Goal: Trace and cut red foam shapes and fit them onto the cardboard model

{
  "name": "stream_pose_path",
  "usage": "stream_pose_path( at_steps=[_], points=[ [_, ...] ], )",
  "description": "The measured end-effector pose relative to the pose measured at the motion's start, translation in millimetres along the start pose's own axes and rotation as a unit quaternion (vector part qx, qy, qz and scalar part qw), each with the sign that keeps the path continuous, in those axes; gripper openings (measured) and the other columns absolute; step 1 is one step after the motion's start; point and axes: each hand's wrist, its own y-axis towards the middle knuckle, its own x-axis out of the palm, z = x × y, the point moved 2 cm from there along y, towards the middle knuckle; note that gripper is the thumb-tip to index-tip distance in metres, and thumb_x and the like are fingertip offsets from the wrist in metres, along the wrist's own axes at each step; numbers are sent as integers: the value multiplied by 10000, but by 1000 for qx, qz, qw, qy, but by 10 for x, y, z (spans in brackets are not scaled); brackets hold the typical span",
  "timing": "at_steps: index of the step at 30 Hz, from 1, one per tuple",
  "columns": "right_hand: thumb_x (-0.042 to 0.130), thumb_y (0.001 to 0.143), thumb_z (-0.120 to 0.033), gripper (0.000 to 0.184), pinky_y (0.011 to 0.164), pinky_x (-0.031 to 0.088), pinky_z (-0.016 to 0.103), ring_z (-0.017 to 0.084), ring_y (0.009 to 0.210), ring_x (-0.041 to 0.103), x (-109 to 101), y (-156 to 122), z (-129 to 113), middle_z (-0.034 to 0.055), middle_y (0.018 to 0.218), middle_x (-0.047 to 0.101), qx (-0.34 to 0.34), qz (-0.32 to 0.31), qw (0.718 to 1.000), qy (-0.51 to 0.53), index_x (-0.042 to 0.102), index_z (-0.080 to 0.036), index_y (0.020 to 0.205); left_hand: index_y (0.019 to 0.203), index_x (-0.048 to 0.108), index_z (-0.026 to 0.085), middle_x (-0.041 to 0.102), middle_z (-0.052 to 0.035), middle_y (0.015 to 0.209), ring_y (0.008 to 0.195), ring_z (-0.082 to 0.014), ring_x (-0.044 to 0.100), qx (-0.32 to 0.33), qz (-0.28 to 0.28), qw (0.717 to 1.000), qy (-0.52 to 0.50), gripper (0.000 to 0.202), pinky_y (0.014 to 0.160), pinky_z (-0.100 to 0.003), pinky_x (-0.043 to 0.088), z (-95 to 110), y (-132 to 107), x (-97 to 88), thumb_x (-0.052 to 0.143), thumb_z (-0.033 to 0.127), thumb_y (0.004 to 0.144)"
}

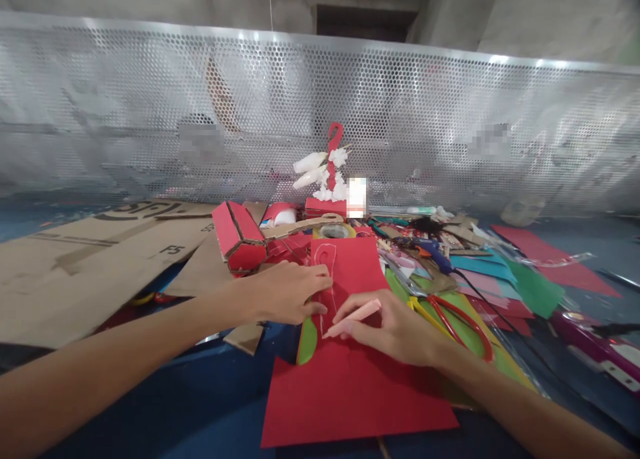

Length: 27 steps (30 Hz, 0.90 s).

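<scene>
Red paper (360, 399), with a piece cut out of its left side, lies in front of me. A pale curved outline (327, 252), hooked at its top, runs down the paper's left part. My left hand (290, 289) rests with fingers stretched over the paper's left edge and the outline. My right hand (387, 329) grips a slim pink pen (355, 318), its tip touching the paper at the lower end of the outline. Behind the paper stands a red hook-topped piece (334, 139) with white flowers (337, 179) on a red base (325, 208).
Cardboard sheets (100, 252) spread across the left, beside a red folded cardboard piece (240, 236). A tape roll (334, 231) sits beyond the paper. Right are red-and-yellow-handled scissors (465, 326), a blue glue gun (435, 254), colored paper (485, 269) and a purple device (595, 349). A perforated metal panel (150, 112) stands behind.
</scene>
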Motion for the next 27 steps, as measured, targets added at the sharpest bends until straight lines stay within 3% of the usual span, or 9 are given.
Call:
stream_pose_path(
  at_steps=[5, 9, 13, 18, 23, 27],
  points=[
    [619, 915, -251, 173, 691, 499, 235, 174, 816, 711, -16, -11, -8, 19, 929, 785, -13, 8, 1000, -16, 781, -221, 969, 1069, 592, 249, 633, -57, 1240, 869, -283, 722, 1, -6, 1000, 2, 274, 592, -350, 477, -13, 2, 26, 590, 475, 913],
    [607, 920, -216, 173, 702, 505, 225, 171, 835, 721, -21, -38, -41, 14, 925, 789, -9, -32, 999, 6, 770, -199, 975, 1102, 588, 263, 624, -52, 1273, 894, -289, 720, -7, -15, 1000, -2, 297, 624, -358, 496, -17, 0, 28, 613, 470, 891],
    [614, 932, -254, 177, 733, 505, 225, 171, 878, 719, -44, -56, -69, 10, 958, 787, -16, -11, 1000, -10, 769, -208, 1004, 1097, 587, 263, 627, -49, 1282, 893, -293, 721, -10, -19, 1000, 5, 311, 613, -354, 493, -13, 5, 23, 608, 493, 888],
    [605, 932, -230, 175, 726, 513, 231, 174, 875, 725, -29, -87, -92, 10, 993, 788, -21, -75, 997, 9, 770, -215, 990, 1118, 582, 263, 624, -46, 1302, 903, -306, 718, -3, -15, 1000, 13, 337, 592, -366, 489, -5, 8, 14, 573, 524, 906],
    [619, 938, -308, 186, 752, 515, 243, 184, 884, 725, -43, -84, -85, 19, 970, 792, 7, -24, 1000, -10, 755, -209, 1016, 1118, 589, 259, 629, -48, 1280, 915, -300, 716, -2, -18, 1000, 12, 316, 589, -366, 488, -9, 2, 14, 579, 495, 907],
    [617, 923, -238, 167, 710, 504, 228, 171, 856, 720, -38, -82, -83, 5, 962, 787, -9, -64, 998, -11, 776, -216, 968, 1132, 586, 256, 632, -50, 1277, 911, -296, 713, 1, -17, 1000, 15, 328, 613, -375, 498, 4, 3, -1, 573, 499, 913]
  ],
)
